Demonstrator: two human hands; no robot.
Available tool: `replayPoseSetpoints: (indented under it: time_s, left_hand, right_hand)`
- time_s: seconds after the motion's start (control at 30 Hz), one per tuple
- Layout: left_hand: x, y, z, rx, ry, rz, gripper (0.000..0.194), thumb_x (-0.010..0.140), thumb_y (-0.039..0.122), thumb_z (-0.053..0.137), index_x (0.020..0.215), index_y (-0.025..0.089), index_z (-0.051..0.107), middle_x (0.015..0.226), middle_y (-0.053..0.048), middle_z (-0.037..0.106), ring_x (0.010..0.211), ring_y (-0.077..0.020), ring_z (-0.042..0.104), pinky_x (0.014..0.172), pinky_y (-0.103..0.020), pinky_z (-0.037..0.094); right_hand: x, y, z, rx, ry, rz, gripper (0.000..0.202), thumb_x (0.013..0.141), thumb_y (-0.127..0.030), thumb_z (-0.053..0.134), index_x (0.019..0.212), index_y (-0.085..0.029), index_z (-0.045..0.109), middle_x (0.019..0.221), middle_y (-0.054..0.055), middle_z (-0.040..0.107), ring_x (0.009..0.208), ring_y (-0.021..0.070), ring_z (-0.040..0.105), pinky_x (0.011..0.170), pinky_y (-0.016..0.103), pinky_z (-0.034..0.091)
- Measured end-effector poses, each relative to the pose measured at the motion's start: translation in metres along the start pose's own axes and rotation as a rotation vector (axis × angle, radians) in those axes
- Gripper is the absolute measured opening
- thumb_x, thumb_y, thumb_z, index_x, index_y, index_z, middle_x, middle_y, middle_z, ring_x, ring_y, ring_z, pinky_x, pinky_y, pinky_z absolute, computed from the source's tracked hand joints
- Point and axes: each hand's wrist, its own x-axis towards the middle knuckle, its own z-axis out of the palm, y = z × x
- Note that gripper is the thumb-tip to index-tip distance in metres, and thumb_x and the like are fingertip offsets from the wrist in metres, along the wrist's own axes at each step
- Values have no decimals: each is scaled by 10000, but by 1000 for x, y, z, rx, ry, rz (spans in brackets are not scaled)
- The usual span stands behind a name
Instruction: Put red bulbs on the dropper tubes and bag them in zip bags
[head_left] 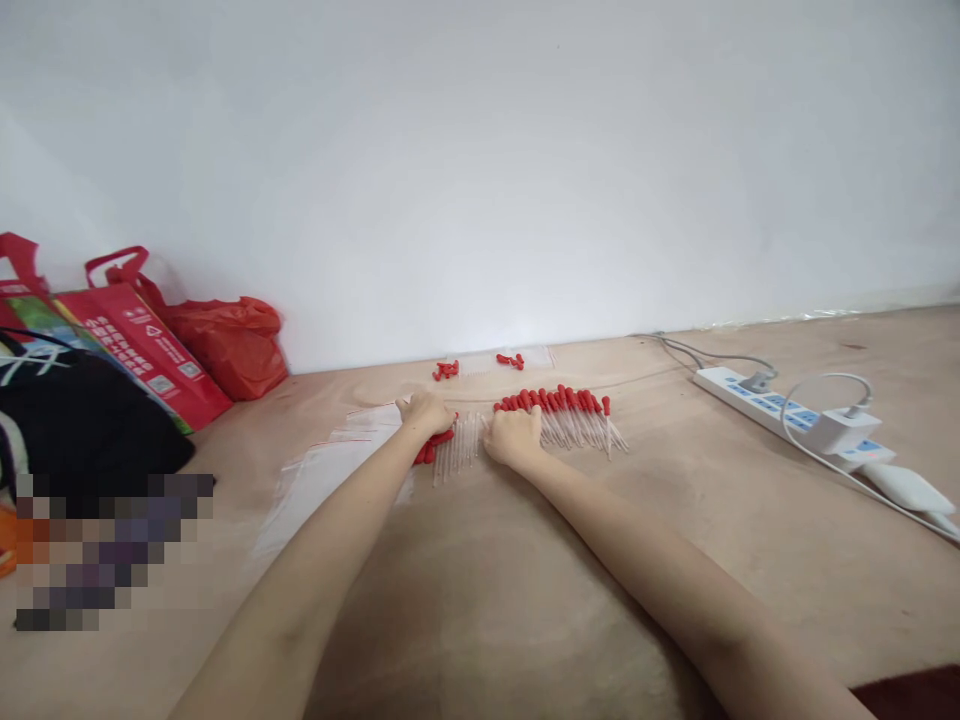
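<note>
My left hand (424, 412) is over a small pile of red rubber dropper bulbs (426, 454), its fingers curled down and partly hidden. Bits of red show by its fingertips, but whether it grips a bulb is unclear. My right hand (514, 437) is closed beside a row of bare glass dropper tubes (457, 450); what its fingers pinch is hidden. To its right lie many assembled droppers (574, 415), red bulbs toward the wall and clear tubes pointing toward me. Clear plastic zip bags (322, 480) are spread flat under and left of my left forearm.
Against the wall lie more loose red bulbs (445, 370) and another clear bag (536, 357). A white power strip (780, 408) with a plugged-in charger and cables is at right. Red shopping bags (150, 350) and a black bag (90, 430) stand at left.
</note>
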Motion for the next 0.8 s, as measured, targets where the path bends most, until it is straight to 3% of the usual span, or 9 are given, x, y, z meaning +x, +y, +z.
replayPoseSetpoints:
  time_s: [0.1, 0.2, 0.33, 0.4, 0.53, 0.63, 0.8]
  left_hand:
    - [2, 3, 1, 0, 21, -10, 158, 661, 305, 586, 595, 164, 613, 779, -115, 649, 874, -324, 547, 774, -455, 305]
    - [-7, 8, -7, -10, 121, 16, 168, 738, 282, 499, 709, 158, 608, 913, -130, 631, 961, -320, 508, 786, -448, 293]
    - [-41, 10, -15, -73, 271, 124, 217, 849, 290, 354, 885, 188, 543, 995, -62, 611, 999, -233, 493, 847, -406, 254]
    - [-65, 7, -13, -201, 346, 296, 180, 855, 285, 372, 863, 180, 518, 914, -41, 628, 918, -203, 531, 850, -392, 243]
    - [-110, -4, 0, -341, 345, 474, 142, 843, 254, 423, 929, 175, 503, 908, -40, 620, 863, -185, 543, 824, -374, 253]
    - [-130, -9, 9, -354, 342, 586, 171, 847, 225, 420, 972, 205, 534, 887, -33, 612, 870, -183, 533, 819, -373, 249]
    - [-140, -7, 16, -361, 318, 660, 166, 847, 202, 417, 896, 223, 574, 843, -8, 610, 825, -158, 537, 868, -384, 225]
  right_hand:
    - [0, -3, 1, -33, -35, -28, 256, 767, -217, 415, 798, -120, 650, 841, 162, 651, 814, 239, 571, 797, 400, 206]
    - [-1, -5, 0, -35, -40, -43, 243, 767, -177, 412, 784, -117, 647, 824, 161, 652, 811, 241, 570, 799, 402, 205]
    - [-9, 4, -5, 32, 128, -34, 298, 820, -257, 363, 886, -80, 593, 854, 177, 634, 827, 253, 557, 786, 404, 230]
    - [-16, 18, -5, 119, 200, -51, 297, 842, -275, 338, 903, -84, 557, 830, 148, 634, 789, 237, 559, 761, 385, 255]
    - [-38, 58, 0, 327, 252, -334, 226, 868, -233, 320, 887, -128, 519, 849, 82, 622, 763, 174, 546, 713, 308, 291]
    - [-58, 82, 3, 361, 322, -535, 237, 869, -206, 334, 1013, -139, 509, 847, 74, 613, 755, 158, 528, 712, 294, 292]
    - [-76, 87, -2, 298, 347, -672, 257, 849, -162, 380, 1020, -177, 571, 774, 49, 611, 707, 143, 510, 744, 316, 267]
